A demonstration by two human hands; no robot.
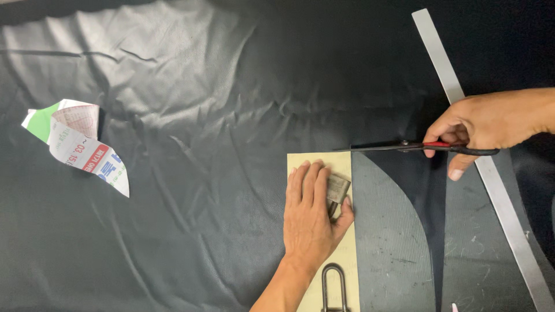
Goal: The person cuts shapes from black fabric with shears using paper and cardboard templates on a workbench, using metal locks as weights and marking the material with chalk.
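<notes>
Two hands over dark wrinkled fabric [173, 115]: left hand [309, 211] flat on pattern [347, 254], right hand [491, 122] gripping scissors [404, 147].

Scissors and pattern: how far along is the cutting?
Looks done: a curved edge already shows in the grey-backed material right of the tan pattern strip. In hand: the right hand holds the scissors, blades at the strip's top edge, while the left hand presses the strip and a metal weight flat. Left: the black fabric beyond looks uncut.

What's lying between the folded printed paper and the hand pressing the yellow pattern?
Only bare, wrinkled dark fabric lies between the folded paper and left hand, head view.
</notes>
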